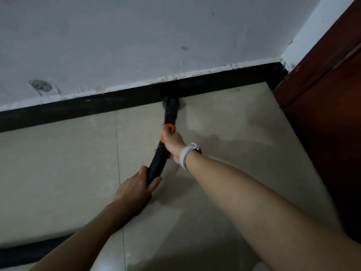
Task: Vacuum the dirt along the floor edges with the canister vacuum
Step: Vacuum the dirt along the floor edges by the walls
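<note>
A black vacuum wand (157,163) with an orange collar (170,128) points away from me toward the wall. Its round black brush nozzle (170,103) sits on the beige tiled floor (58,163), touching the black baseboard (78,109). My right hand (172,142), with a white watch band on the wrist, grips the wand just below the orange collar. My left hand (134,187) grips the wand's lower end. The black hose (29,253) runs off to the lower left, partly hidden under my left arm. The canister is out of view.
A grey-white wall (136,36) rises above the baseboard, with a round socket (42,86) low on the left. A dark red-brown wooden door or cabinet (328,94) stands at the right, meeting the wall at a corner (281,63).
</note>
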{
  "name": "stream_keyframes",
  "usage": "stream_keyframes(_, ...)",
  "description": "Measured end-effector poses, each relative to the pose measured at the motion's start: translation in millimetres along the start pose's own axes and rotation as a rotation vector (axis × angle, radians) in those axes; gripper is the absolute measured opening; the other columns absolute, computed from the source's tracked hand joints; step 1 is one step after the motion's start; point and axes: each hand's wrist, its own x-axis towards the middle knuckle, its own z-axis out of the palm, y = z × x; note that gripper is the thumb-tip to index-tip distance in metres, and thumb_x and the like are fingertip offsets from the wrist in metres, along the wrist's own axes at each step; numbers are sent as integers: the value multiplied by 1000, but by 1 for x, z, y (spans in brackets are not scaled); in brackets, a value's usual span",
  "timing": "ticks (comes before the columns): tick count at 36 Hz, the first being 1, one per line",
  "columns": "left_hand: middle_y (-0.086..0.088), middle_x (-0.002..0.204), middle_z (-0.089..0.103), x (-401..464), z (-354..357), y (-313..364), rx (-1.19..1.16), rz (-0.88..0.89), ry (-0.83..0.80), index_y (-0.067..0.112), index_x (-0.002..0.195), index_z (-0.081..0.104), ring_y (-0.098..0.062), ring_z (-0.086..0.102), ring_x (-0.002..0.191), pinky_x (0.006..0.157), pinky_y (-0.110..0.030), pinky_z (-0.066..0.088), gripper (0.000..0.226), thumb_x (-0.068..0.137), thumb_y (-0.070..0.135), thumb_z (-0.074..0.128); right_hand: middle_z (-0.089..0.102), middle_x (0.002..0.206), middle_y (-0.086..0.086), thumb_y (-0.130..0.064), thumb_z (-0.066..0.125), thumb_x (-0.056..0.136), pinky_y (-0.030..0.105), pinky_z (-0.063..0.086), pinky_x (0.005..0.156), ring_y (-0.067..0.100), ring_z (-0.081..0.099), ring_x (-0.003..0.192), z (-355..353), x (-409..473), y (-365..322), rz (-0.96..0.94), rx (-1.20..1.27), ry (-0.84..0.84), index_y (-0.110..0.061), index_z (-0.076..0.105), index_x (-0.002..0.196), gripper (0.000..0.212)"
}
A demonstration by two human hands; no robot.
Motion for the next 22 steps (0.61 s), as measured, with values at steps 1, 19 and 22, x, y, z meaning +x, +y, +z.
stream_keyframes(1, 2, 81, 51, -2, 1, -4, 8, -2, -21, 21, 101, 34, -13, 49, 61, 49, -23, 35, 32, 96, 52, 39, 57, 85, 10, -54, 47, 94, 50, 55, 88, 35, 68, 85, 4, -3, 2, 11, -5, -24, -6, 45, 107, 50)
stream_keyframes(19, -10, 115, 61, 76, -20, 118, 63, 281, -60, 17, 118, 41, -29, 60, 100, 71, -33, 37, 44, 96, 56, 37, 59, 102, 16, -48, 43, 99, 41, 58, 69, 28, 66, 73, -139, 24, -42, -97, 253, 367, -2, 43, 131, 56)
stream_keyframes(22, -10, 117, 60, 90, -21, 137, 56, 303, -53, 17, 119, 42, -29, 59, 102, 71, -33, 37, 46, 95, 57, 38, 58, 90, 13, -47, 43, 100, 34, 55, 60, 24, 61, 66, -157, 24, -53, -89, 313, 414, -3, 43, 130, 53)
